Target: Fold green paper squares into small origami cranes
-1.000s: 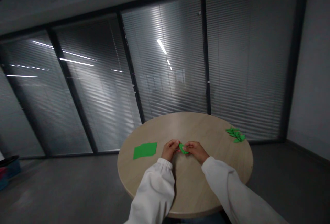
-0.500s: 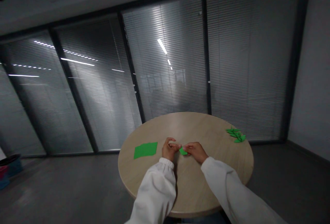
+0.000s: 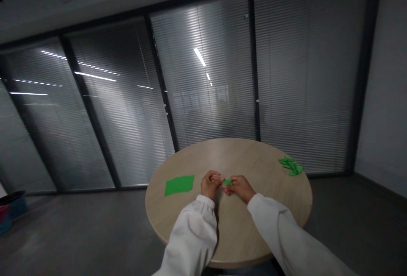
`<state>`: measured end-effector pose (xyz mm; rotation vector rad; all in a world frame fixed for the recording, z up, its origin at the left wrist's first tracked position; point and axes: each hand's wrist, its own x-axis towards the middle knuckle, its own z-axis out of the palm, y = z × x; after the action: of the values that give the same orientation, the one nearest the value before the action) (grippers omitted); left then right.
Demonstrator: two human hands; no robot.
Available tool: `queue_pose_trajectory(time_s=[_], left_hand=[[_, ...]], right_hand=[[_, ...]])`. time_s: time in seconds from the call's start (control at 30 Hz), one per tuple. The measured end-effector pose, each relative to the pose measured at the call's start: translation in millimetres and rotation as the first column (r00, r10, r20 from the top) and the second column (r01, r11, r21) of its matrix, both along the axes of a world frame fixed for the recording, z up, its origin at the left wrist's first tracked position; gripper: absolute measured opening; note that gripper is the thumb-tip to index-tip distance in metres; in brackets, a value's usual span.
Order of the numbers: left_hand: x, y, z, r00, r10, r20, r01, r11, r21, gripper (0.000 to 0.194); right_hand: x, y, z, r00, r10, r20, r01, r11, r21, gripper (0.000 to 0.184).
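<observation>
A small folded piece of green paper (image 3: 227, 182) is held between my two hands above the middle of the round table. My left hand (image 3: 210, 185) pinches its left side, with the fingers curled. On its right side my right hand (image 3: 241, 188) grips it, thumb low near the front edge. The fingers cover part of the paper, so its exact folds cannot be made out. Left of my left hand lies a flat green sheet or stack of paper (image 3: 179, 185). Several folded green paper pieces (image 3: 291, 165) lie in a small pile near the table's right edge.
The round wooden table (image 3: 241, 242) has a curved edge close to my forearms. Behind it stands a glass partition with blinds (image 3: 210, 110). On the floor at far left is a dark-rimmed bin (image 3: 15, 204).
The green paper between my hands has turned and shows a smaller shape. My right thumb has moved down to its front side, and the hands are slightly closer together.
</observation>
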<state>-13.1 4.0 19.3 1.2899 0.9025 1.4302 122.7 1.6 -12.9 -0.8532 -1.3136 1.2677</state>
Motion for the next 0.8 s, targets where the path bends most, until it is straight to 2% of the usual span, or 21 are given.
queue_pose_trajectory(time_s=[0.27,0.43,0.6,0.8], left_hand=[[-5,5,-1.4,0.997,0.071,0.017,-0.071,0.997,-0.026,0.042],[-6,8,-4.3,0.999,0.030,0.042,-0.028,0.999,-0.036,0.045],[0,9,-10.1,0.992,-0.035,-0.123,0.037,0.999,0.015,0.036],[0,10,-11.1,0.962,0.021,-0.272,0.015,0.992,0.128,0.031]], right_hand=[[-1,6,-4.9,1.000,-0.001,-0.024,0.002,0.999,0.041,0.038],[7,10,-6.3,0.993,-0.115,0.011,0.113,0.986,0.122,0.040],[15,15,-10.7,0.946,-0.308,0.105,0.271,0.924,0.271,0.038],[10,6,-7.3,0.915,-0.307,0.261,0.189,0.899,0.396,0.022]])
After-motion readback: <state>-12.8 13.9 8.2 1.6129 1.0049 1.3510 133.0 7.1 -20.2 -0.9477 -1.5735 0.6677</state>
